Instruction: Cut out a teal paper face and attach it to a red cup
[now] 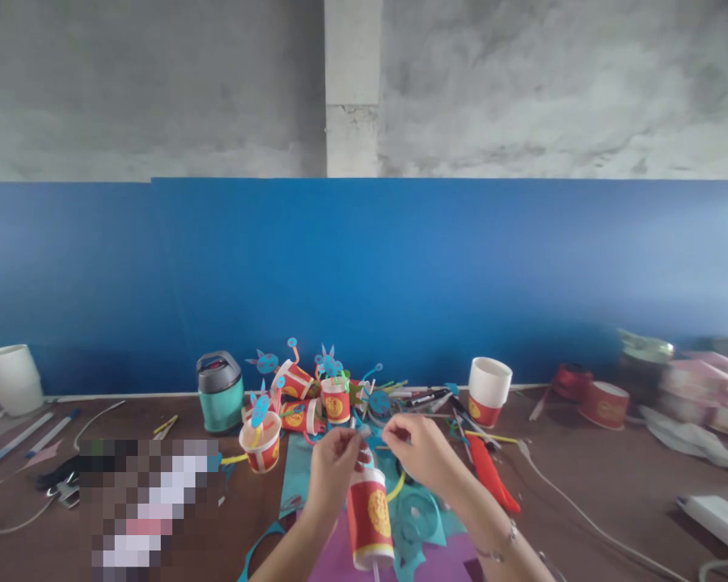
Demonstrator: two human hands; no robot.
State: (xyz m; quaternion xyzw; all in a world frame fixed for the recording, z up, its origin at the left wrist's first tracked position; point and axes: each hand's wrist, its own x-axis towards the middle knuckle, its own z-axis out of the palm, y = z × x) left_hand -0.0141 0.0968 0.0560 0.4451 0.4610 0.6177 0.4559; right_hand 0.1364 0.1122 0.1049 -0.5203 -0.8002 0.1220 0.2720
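Note:
My left hand [335, 462] is closed in a pinch just above a red and white paper cup [370, 517]. At its fingertips is something small and pale that I cannot make out. My right hand [420, 446] hangs a little to the right, thumb and fingers pinched together; what they hold, if anything, is too small to tell. The cup's narrow end faces away from the hands, and a white straw [375, 571] sticks out there. Light blue paper shows at the cup's far rim. Beneath lie blue paper scraps [421, 517] and purple paper [333, 558].
Several decorated red cups [260, 443] with blue paper figures crowd the back middle. A teal container [221, 396] stands left of them, stacked white cups [488, 388] to the right. Red-handled scissors [491, 473], a white cable [573, 505] and pens [52, 434] lie around.

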